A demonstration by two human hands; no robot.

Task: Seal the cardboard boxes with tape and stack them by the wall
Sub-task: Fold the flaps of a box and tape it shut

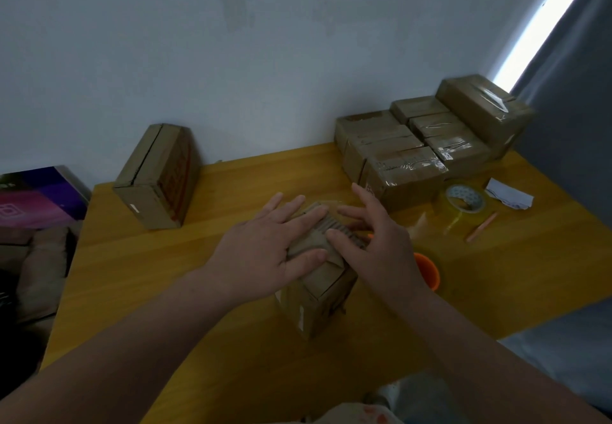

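Box point(316, 304) of brown cardboard lies on a yellow wooden table point(198, 341), one corner pointing toward the wearer of the camera. Both bare hands rest on its top. The left hand point(265, 244) lies flat, fingers spread and straight, palm pressing down on the left half of the lid. The right hand point(381, 241) meets it from the other side, fingers straight and slightly fanned, with the tips touching the lid along its middle; neither hand grips anything. Behind the box and to its right, a stack point(407, 158) of similar boxes, shiny with clear tape, stands against the pale wall point(265, 59), with one box raised above the rest at the far end. Between that stack and the box, further right, lies a roll of clear tape point(465, 203), with a pencil point(482, 226) and a folded paper point(510, 196) just beside it. An orange round object point(429, 273) shows right of the box, partly hidden by the right wrist. Behind the box to its left, a second box point(159, 175) stands on end against the wall, its seam unsealed.
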